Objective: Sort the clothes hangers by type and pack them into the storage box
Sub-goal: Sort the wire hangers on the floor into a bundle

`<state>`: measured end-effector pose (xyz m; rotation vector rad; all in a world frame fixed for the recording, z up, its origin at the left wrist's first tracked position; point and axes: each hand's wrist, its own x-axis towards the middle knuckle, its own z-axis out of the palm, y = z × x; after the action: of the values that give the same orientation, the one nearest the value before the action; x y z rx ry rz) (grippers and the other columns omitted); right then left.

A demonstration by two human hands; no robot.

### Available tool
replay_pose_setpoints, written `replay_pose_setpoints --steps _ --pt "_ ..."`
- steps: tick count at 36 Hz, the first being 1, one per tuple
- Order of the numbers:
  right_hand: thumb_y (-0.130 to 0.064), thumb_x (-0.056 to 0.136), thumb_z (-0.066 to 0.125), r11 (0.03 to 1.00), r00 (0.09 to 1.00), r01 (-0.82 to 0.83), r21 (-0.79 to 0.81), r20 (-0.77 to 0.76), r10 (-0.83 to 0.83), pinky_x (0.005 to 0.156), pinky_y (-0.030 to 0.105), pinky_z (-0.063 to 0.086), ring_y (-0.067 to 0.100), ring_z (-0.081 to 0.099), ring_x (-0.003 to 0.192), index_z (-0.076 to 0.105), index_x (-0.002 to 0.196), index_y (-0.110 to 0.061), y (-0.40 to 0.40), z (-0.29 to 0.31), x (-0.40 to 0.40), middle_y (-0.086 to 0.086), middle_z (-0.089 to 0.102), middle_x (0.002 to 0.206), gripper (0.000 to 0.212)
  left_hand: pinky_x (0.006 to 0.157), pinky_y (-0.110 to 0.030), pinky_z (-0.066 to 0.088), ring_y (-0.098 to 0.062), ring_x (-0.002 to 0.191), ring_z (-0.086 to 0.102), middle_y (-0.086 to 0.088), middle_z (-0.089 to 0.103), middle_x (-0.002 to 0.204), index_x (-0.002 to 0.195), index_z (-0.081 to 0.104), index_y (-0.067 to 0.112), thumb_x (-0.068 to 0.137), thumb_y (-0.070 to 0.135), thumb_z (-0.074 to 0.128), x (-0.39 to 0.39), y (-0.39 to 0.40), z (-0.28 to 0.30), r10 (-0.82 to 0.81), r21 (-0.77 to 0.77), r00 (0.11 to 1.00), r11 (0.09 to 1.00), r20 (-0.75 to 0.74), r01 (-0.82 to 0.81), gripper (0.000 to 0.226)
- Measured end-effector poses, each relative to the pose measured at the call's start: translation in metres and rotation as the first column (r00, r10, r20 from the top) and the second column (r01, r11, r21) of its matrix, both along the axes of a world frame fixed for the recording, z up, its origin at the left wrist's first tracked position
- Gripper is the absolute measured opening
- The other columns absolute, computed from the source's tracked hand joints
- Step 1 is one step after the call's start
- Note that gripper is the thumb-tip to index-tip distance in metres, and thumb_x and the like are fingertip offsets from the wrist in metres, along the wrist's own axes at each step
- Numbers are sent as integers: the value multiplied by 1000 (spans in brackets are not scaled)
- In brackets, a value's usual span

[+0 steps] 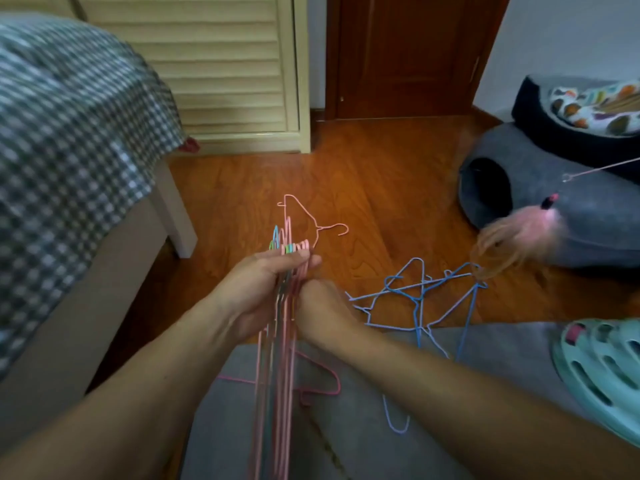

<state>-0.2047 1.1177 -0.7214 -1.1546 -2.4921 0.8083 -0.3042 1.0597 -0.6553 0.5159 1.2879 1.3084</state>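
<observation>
Wooden floor (363, 188) carries everything. Left hand (263, 289) fingers curl around a bundle of hangers (282, 341), kept together as one type; right hand (322, 306) grips beside. Right of them, blue hangers (419, 299) lie tangled, unsorted. No box visible.

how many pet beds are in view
2: a grey cave bed on the floor at right, and a dark bed with a patterned cushion behind it, cut by the frame edge.

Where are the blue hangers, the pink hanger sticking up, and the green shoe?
blue hangers (420, 299): head view, on the crossing wires of the floor pile.
pink hanger (300, 211): head view, on its sloping shoulder wire.
green shoe (599, 368): head view, on its holed top.
</observation>
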Motion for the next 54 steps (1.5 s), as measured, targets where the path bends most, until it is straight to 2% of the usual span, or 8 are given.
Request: replay_pose_setpoints --steps 7,10,16,21,25,32,42,54 --pt "-19 96 55 994 993 -106 -10 58 106 81 28 46 35 61 115 62 132 -16 17 7 18 16 64 129 36 66 -35 59 -22 86 69 -14 73 102 109 74 -1 97 15 60 8 9 -10 -97 -35 992 995 -84 95 24" --pt "3 95 50 980 973 -192 -52 118 197 78 5 38 31 56 114 61 126 4 21 -5 29 21 63 123 33 97 -46 53 -24 103 70 -11 78 103 101 78 1 98 18 63 11 12 -21 -62 -56 957 997 -285 48 23" --pt "1 82 52 995 947 25 -102 321 9 108 36 42 35 52 131 62 129 -10 55 -96 91 19 57 138 50 89 -46 56 -27 89 66 -14 77 92 108 69 0 103 20 58 2 10 -18 83 -6 945 996 -316 -90 23" --pt "-16 92 51 984 781 138 -110 623 -40 99 35 46 36 57 119 59 123 -15 42 -148 166 17 50 129 32 81 -50 56 -31 81 64 -12 74 87 108 71 -3 102 23 58 -3 3 -21 84 38 936 996 -342 -76 29" --pt "-12 92 51 974 793 208 -90 599 -114 99 30 43 28 56 117 62 113 -10 40 -167 177 11 47 130 23 67 -29 59 -16 68 67 -5 74 79 105 73 1 102 24 58 -3 4 -24 95 45 926 995 -364 -85 27" --pt "-10 88 63 785 741 611 -96 418 -526 89 34 49 35 62 113 62 111 -1 52 -160 169 21 62 119 25 80 -40 52 -19 73 68 -10 73 77 94 73 1 99 14 62 -10 14 -30 190 9 934 980 -302 -197 18" --pt "-32 82 66 814 748 507 -284 615 -251 100 31 49 26 59 123 58 128 -15 50 -191 177 9 62 132 49 58 -28 55 -16 63 59 -4 64 70 95 69 6 102 21 58 -14 4 -25 191 -5 958 980 -213 -197 20" --pt "-34 103 38 636 606 772 -18 324 -726 104 43 38 34 61 120 59 115 -8 42 -115 131 15 66 124 35 93 -42 52 -24 99 71 -12 78 101 108 72 4 103 25 58 -26 -3 -19 156 -16 955 986 -251 -165 27"
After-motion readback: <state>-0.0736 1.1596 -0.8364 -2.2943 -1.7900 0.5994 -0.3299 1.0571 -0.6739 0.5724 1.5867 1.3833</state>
